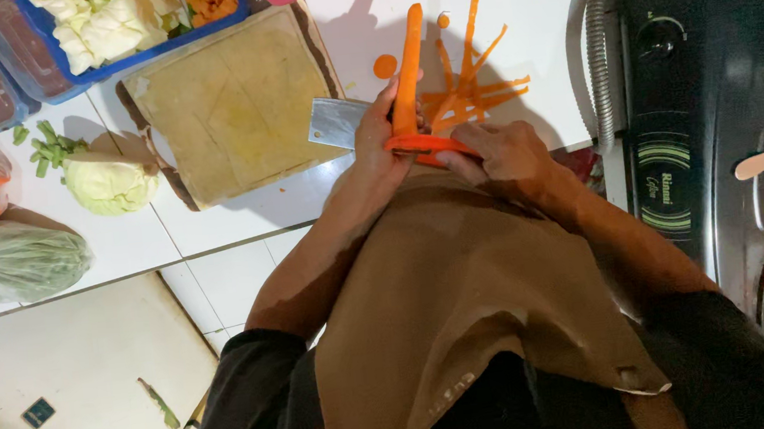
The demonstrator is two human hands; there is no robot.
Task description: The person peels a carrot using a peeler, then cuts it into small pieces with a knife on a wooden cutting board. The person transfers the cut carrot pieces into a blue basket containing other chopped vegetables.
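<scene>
we hold a long carrot [408,65] in our left hand [377,144], fingers closed around its lower end, just right of the wooden cutting board [234,107]. our right hand [501,155] grips an orange peeler [427,145] against the carrot's base. a cleaver [336,122] lies at the board's right edge, carrot peelings [475,91] further right, and a cabbage half [110,182] lies left of the board.

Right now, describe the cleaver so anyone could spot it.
Start at the wooden cutting board on the white counter. At its right edge lies the cleaver, just left of the left hand holding a carrot. It is the only flat grey metal rectangle there.
</scene>
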